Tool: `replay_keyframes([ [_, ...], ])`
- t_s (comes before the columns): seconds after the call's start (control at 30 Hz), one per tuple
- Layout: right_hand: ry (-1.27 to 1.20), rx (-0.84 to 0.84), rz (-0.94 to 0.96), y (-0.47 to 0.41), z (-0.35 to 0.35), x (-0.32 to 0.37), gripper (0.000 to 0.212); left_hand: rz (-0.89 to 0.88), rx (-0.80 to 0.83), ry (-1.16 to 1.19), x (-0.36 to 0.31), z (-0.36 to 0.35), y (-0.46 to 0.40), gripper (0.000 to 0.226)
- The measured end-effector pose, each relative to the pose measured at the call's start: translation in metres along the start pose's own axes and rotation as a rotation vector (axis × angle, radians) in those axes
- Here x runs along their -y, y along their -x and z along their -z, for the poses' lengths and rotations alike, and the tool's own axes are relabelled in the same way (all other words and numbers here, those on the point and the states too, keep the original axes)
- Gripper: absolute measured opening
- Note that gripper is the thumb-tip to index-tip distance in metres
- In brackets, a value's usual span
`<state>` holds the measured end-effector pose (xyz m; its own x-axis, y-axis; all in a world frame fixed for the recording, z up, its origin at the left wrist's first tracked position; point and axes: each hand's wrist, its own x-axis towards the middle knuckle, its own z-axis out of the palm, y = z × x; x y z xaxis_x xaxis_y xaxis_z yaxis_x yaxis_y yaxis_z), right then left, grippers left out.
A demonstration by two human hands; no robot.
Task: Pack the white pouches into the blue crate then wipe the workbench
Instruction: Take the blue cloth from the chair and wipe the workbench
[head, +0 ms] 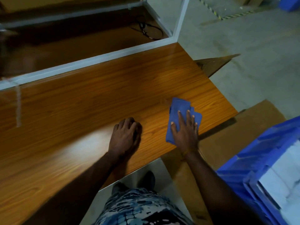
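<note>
A folded blue cloth [178, 109] lies on the wooden workbench [97, 98] near its right end. My right hand [185, 130] presses flat on the cloth with straight, spread fingers. To its left, my left hand [125, 135] rests on the bench top with its fingers curled under, holding nothing. The blue crate [253, 161] stands at the lower right, off the bench, with white pouches [284, 181] packed inside it.
A brown cardboard box [227, 140] sits under the crate beside the bench's right end, and another cardboard flap [214, 64] pokes out further back. A grey-framed rail [90, 60] borders the bench's far side. Concrete floor lies to the right.
</note>
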<state>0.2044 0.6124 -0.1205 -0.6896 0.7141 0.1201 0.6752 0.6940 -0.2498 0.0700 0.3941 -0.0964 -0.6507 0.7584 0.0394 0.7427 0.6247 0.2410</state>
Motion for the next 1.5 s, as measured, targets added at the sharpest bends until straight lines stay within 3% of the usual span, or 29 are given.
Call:
replay_keyframes([
  [0.13, -0.018, -0.025, -0.205, -0.023, -0.003, 0.029, 0.060, -0.085, 0.042, 0.007, 0.005, 0.000, -0.010, 0.036],
  [0.37, 0.001, 0.080, -0.046, 0.028, -0.004, 0.041, 0.067, -0.211, 0.037, 0.024, 0.004, 0.003, -0.030, 0.032],
  [0.6, 0.017, 0.023, -0.332, -0.020, 0.002, 0.023, 0.061, -0.294, 0.106, 0.032, 0.008, 0.004, -0.044, 0.038],
  [0.83, -0.051, 0.108, -0.117, 0.023, 0.001, 0.027, 0.063, -0.336, 0.075, 0.077, 0.001, 0.003, -0.066, 0.030],
  [1.07, -0.046, 0.049, -0.404, -0.054, 0.008, -0.011, 0.061, -0.304, 0.084, 0.092, -0.007, -0.001, -0.089, 0.028],
  [1.27, 0.024, -0.037, -0.324, -0.045, -0.007, 0.008, 0.063, -0.304, 0.017, 0.028, -0.032, -0.012, -0.128, 0.024],
  [1.5, 0.012, -0.116, -0.650, -0.091, -0.002, -0.062, 0.061, -0.318, 0.086, 0.079, -0.060, -0.017, -0.163, 0.027],
])
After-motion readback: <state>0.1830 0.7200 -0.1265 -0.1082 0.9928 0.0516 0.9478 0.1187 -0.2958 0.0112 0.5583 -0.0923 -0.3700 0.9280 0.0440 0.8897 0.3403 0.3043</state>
